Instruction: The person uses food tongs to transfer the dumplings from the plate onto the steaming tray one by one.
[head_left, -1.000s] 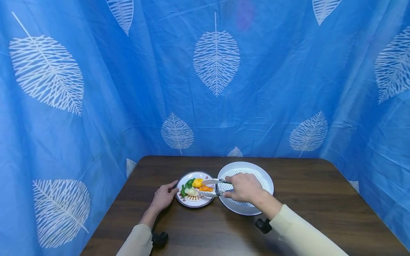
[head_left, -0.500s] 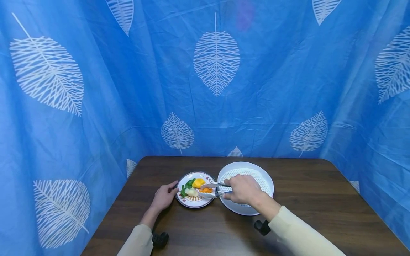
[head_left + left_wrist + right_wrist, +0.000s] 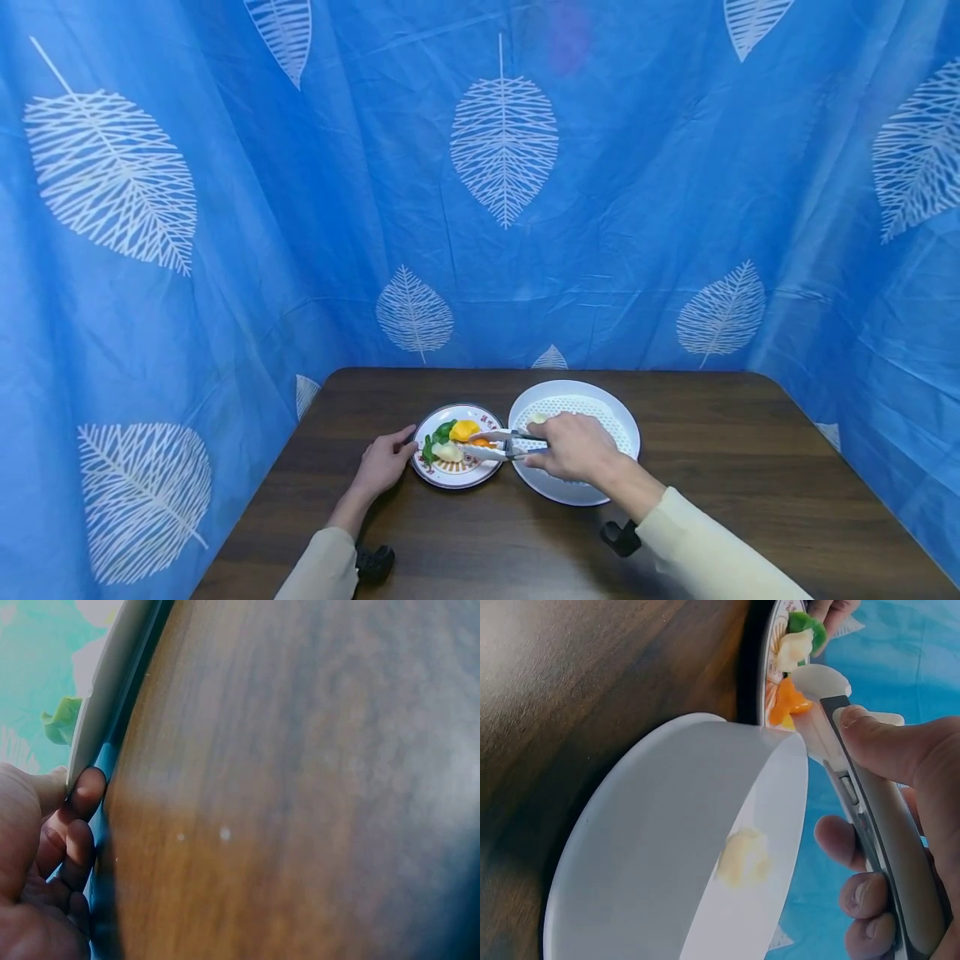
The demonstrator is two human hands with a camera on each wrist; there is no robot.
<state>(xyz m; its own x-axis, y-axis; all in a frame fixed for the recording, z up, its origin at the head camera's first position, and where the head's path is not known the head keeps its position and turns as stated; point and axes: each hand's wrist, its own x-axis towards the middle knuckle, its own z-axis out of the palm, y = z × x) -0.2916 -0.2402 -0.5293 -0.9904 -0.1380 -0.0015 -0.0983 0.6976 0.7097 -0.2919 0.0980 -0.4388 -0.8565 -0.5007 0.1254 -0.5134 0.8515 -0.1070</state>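
My left hand [image 3: 384,462] pinches the left rim of a small patterned plate [image 3: 476,471] between thumb and fingers, as the left wrist view shows. My right hand [image 3: 577,446] grips a pair of tongs [image 3: 907,870] with pale, broad tips. Those tips stand apart over the plate's right side, around an orange piece [image 3: 786,701]; whether they touch it I cannot tell. Also on the plate are a yellow piece [image 3: 464,430], green pieces [image 3: 441,433] and a cream-coloured piece [image 3: 447,452]. Another pale piece [image 3: 744,859] lies inside a white round basin [image 3: 645,810] beneath my right hand.
The basin, with a dotted or perforated inside, stands directly right of the plate on a dark wooden table [image 3: 720,467]. A blue curtain [image 3: 615,208] with white leaf prints hangs behind and at both sides. Black wrist mounts [image 3: 375,563] sit under the sleeves.
The tongs' tips have come closer together and shifted slightly left over the orange piece. My left hand and the plate stay in place.
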